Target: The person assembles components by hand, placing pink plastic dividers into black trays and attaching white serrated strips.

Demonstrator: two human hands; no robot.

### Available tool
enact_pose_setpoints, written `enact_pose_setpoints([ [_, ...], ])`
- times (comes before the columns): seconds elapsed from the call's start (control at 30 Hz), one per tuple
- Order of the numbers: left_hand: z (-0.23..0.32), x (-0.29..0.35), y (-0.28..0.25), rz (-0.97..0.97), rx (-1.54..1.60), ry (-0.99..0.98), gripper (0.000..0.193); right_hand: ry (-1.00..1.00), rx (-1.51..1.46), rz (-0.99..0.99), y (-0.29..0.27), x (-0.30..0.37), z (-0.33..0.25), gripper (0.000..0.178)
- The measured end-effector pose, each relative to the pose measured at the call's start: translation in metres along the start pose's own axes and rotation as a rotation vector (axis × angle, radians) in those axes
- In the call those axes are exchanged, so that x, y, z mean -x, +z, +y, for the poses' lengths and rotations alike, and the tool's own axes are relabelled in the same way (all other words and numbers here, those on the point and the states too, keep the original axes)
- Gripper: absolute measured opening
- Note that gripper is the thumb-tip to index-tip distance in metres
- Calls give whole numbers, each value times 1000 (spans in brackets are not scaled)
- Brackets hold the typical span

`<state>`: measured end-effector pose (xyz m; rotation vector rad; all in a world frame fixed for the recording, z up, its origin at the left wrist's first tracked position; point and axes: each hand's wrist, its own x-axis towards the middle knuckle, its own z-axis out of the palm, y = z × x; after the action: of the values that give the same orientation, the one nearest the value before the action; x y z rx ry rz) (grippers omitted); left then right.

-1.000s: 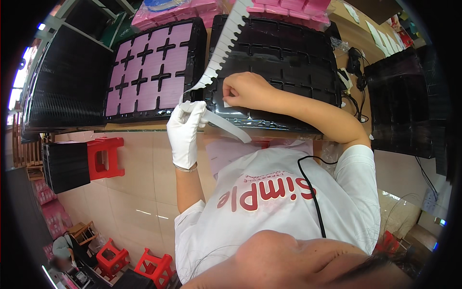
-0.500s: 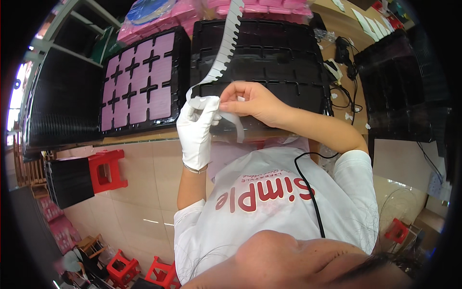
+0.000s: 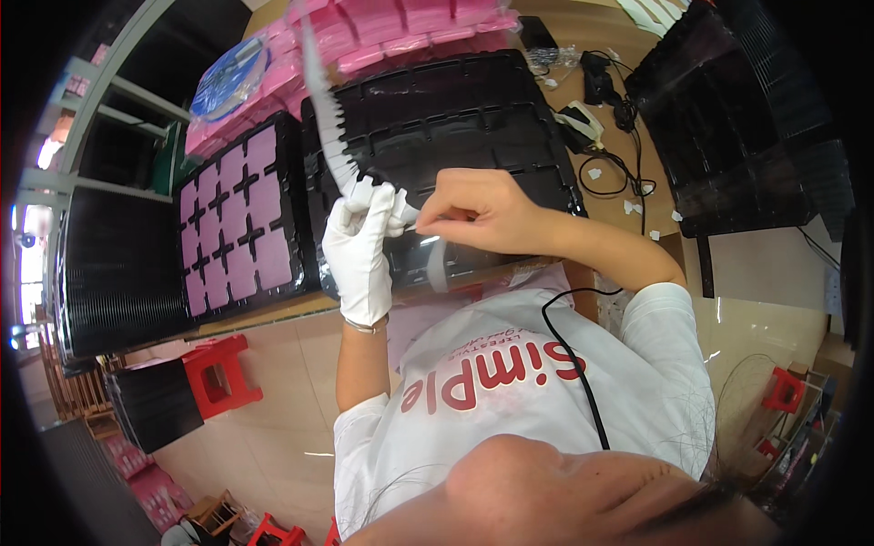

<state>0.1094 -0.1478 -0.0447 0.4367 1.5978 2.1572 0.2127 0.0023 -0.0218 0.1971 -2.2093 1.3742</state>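
A long white strip with a toothed edge (image 3: 330, 136) runs from the far edge down to my left hand (image 3: 359, 250), which wears a white glove. The gloved fingers close around the strip. A short toothed length continues to my bare right hand (image 3: 482, 211), whose thumb and fingertips pinch its end. A pale, translucent tail (image 3: 438, 266) hangs below the right hand. Both hands are above the near part of a black moulded tray (image 3: 455, 136).
To the left sits a black tray with pink-purple panels (image 3: 238, 218). Pink wrapped packs (image 3: 410, 25) and a blue roll (image 3: 232, 80) lie at the back. Black cables (image 3: 608, 173) and white scraps rest on the right tabletop. A red stool (image 3: 223, 375) stands at the lower left.
The view has turned, and the trays sit further left in it. The toothed strip has advanced through my left hand. My right hand has drawn slightly away from the left, still pinching.
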Motion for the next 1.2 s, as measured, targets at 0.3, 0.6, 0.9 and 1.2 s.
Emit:
enact_pose_setpoints([
  [0.3,-3,3,10,-15,-66,-103,10,433,407,53,-166,-61,173,17],
  [0.6,-4,3,2,-71,-135,-142,13,392,650,73,-166,-67,200,14],
  [0.9,-3,4,3,-60,-121,-132,14,550,-185,170,-143,-30,141,12],
  [1.2,-8,22,37,-136,-9,-171,14,736,-718,136,-26,39,22,21],
])
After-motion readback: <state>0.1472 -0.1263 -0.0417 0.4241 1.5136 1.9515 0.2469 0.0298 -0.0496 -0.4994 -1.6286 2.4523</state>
